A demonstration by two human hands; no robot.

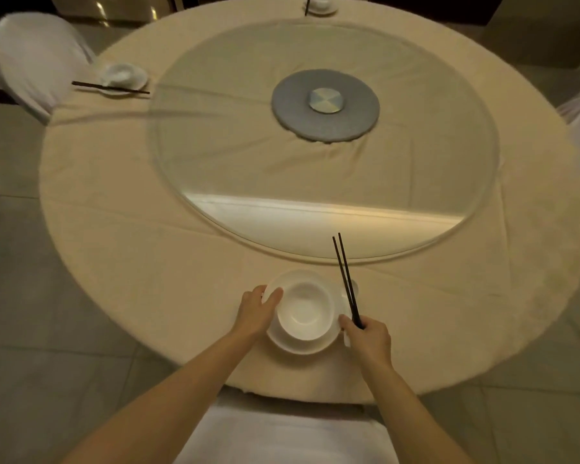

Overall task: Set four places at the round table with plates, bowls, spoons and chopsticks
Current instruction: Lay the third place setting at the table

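I'm on the near place w/ my left hand (258, 309) gripping the round white plate's (302, 346) left rim under the white ceramic bowl (305, 311), right hand (365, 336) pinching the black chopstick pair (345, 279) tips-up, white spoon (347, 339) partly hidden there; next, prob. lay both flat right of plate.

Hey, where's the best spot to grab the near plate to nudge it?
Grip the plate by its exposed left rim, coming from the left, as the left hand does. The bowl fills its middle, and the right hand holds chopsticks on the right.
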